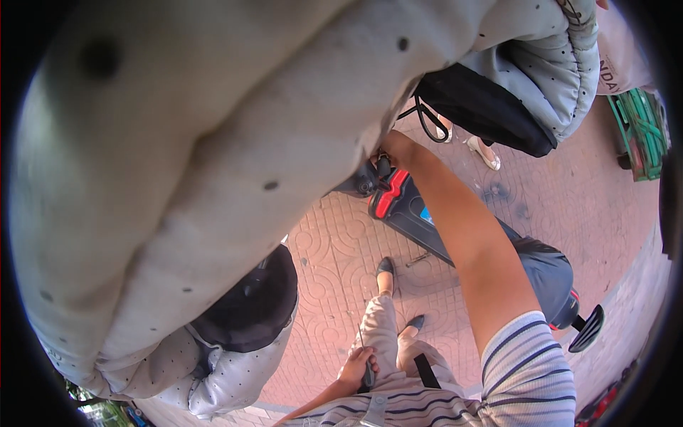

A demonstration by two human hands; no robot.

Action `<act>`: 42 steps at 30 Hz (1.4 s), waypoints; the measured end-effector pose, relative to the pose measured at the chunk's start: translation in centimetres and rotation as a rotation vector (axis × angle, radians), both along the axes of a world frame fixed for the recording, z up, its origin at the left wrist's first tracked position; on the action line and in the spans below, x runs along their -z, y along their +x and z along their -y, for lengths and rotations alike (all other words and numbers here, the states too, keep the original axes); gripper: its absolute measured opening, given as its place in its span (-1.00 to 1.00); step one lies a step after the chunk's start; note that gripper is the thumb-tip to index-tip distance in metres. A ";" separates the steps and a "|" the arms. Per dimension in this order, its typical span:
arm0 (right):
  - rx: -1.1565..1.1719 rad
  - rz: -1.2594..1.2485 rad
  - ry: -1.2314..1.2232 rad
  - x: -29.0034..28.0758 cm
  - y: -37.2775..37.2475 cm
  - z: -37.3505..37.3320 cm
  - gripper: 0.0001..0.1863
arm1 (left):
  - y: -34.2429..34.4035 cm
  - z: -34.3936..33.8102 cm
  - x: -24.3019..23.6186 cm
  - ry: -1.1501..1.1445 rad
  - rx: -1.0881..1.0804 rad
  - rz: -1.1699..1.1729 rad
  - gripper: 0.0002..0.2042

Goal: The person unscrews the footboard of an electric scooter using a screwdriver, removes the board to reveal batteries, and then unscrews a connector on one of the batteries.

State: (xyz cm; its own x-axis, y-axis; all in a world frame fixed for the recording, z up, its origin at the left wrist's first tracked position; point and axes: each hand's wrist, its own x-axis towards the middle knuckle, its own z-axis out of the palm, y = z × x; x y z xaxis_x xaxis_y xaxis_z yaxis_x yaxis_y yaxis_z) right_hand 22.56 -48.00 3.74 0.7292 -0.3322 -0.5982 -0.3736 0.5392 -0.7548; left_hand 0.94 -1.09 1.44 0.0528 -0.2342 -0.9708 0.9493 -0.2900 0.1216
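A large light-grey quilted scooter apron with black dots fills the left and upper part of the view. My right arm reaches forward beneath its edge, and my right hand is beside dark parts near the scooter's front; its fingers are mostly hidden. Below lies a dark electric scooter with red trim, running back to the right. Low in the view, near my waist, my left hand is closed around the dark handle of a screwdriver, its thin shaft pointing up and away.
Black-lined cuffs of the apron hang at left and upper right. Another person's light shoes stand beyond the scooter. A green crate-like object is at far right. Reddish patterned paving lies underfoot.
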 end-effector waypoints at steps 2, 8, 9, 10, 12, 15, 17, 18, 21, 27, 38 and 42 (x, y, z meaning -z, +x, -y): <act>-0.023 0.032 -0.020 0.7 0.0 0.4 -0.83 | 0.1 0.2 0.0 0.002 0.004 -0.003 -0.84; -0.064 0.159 -0.100 1.3 -0.5 0.5 -0.87 | 0.0 0.3 0.1 -0.006 0.004 -0.004 -0.82; -0.098 0.186 -0.136 1.1 -0.6 0.5 -0.87 | 0.0 0.3 0.1 -0.005 0.002 -0.001 -0.82; -0.099 0.189 -0.135 1.0 -0.7 0.4 -0.87 | 0.1 0.3 0.1 -0.007 0.006 -0.004 -0.82; -0.088 0.142 -0.105 0.1 -1.3 0.0 -0.84 | 0.1 0.4 0.0 -0.007 0.009 -0.007 -0.82; -0.071 0.009 0.055 0.7 -1.5 -0.3 -0.75 | 0.1 0.5 -0.1 -0.015 0.029 0.010 -0.81; -0.068 -0.007 0.084 1.4 -2.4 -0.7 -0.65 | -0.1 0.4 0.1 -0.029 0.046 0.024 -0.81; 0.006 0.051 0.225 1.9 -2.9 -0.9 -0.57 | -0.3 0.3 0.2 -0.041 0.049 0.024 -0.81; 0.061 0.120 0.416 2.4 -4.5 -1.3 -0.53 | -0.6 0.1 0.8 -0.035 0.066 0.052 -0.80; 0.082 0.174 0.426 3.1 -7.4 -2.7 -0.58 | -0.7 0.2 0.8 -0.029 0.086 0.032 -0.80; 0.206 0.372 0.628 4.9 -8.4 -4.4 -0.68 | -0.8 -0.2 1.3 -0.041 0.093 0.018 -0.79; 0.234 0.376 0.610 5.1 -8.9 -4.3 -0.73 | -0.8 -0.2 1.5 -0.046 0.114 0.041 -0.79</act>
